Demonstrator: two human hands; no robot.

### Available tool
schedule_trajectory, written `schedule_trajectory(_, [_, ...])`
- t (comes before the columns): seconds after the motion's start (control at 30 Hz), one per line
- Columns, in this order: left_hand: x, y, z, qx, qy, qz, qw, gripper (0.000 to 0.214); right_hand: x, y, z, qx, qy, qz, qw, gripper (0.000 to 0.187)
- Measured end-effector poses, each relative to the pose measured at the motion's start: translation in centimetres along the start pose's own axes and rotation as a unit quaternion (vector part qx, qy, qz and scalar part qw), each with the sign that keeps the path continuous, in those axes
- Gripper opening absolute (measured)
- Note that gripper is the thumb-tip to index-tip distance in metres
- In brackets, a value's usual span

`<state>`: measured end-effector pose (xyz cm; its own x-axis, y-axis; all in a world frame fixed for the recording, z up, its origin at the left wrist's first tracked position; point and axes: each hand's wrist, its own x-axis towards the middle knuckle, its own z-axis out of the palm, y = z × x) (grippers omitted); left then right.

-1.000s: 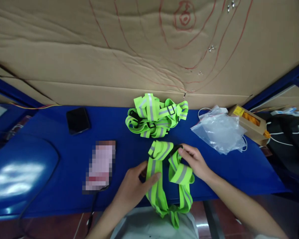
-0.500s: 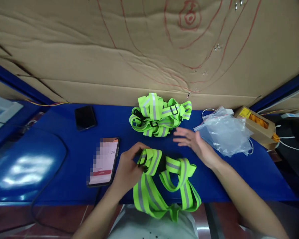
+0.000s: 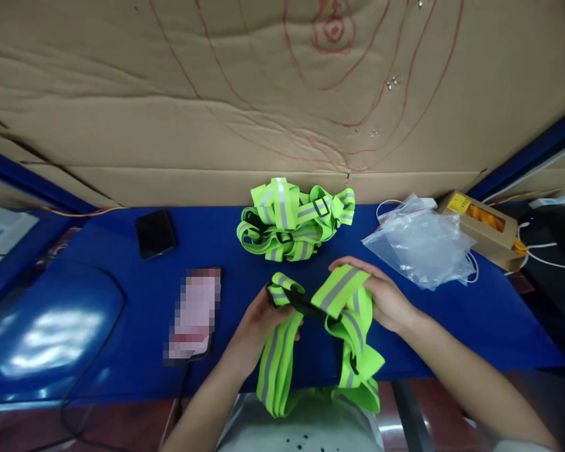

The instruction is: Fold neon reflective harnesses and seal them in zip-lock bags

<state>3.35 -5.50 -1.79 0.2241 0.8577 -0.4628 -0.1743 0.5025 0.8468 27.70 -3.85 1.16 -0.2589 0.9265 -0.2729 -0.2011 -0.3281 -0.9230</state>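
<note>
Left grip (image 3: 260, 319) pinches the green strap (image 3: 341, 290); right grip (image 3: 390, 300) clasps its other side — held apart, likely so it hangs untangled.

a bare lane of blue tabletop (image 3: 211, 242) runs between the dark phone (image 3: 155, 234) and the strap pile (image 3: 285, 213); the lit phone (image 3: 196, 314) narrows it nearer the person; the pile and plastic bags (image 3: 419, 245) leave only a thin gap; cardboard wall (image 3: 122, 125) closes off the back; beyond the right hand (image 3: 381, 295), below the bags, tabletop lies open; the held strap (image 3: 341, 292) bars the way towards the left hand (image 3: 261, 323)
</note>
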Motion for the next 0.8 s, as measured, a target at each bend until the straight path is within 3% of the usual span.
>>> schedule_trajectory(0.07, [-0.1, -0.4, 0.3, 0.067, -0.011, 0.084, 0.994, 0.081, 0.6, -0.1, -0.2, 0.093, -0.021, 0.074, 0.993, 0.032])
schedule_trajectory(0.13, [-0.1, -0.5, 0.4, 0.169, -0.029, 0.154, 0.973, 0.092, 1.1, 0.4, -0.2, 0.136, -0.037, 0.118, 0.983, 0.035])
schedule_trajectory(0.27, [0.1, -0.5, 0.7, 0.355, -0.066, 0.189, 0.913, 0.064, 1.8, 1.4, -0.3, 0.176, -0.04, 0.165, 0.97, 0.038])
schedule_trajectory(0.47, [-0.1, -1.5, 2.6, 0.506, 0.003, 0.326, 0.799, 0.062, 1.8, 1.1, -0.7, 0.193, -0.037, 0.182, 0.964, 0.035])
schedule_trajectory(0.67, [-0.6, -1.6, 3.9, 0.492, 0.011, 0.402, 0.772, 0.056, 1.8, 1.0, -0.5, 0.174, 0.001, 0.105, 0.979, 0.025])
schedule_trajectory(0.8, [-1.2, -0.1, 2.6, 0.475, 0.012, 0.417, 0.775, 0.058, 2.0, 0.5, -1.3, 0.087, 0.029, 0.015, 0.996, 0.022])
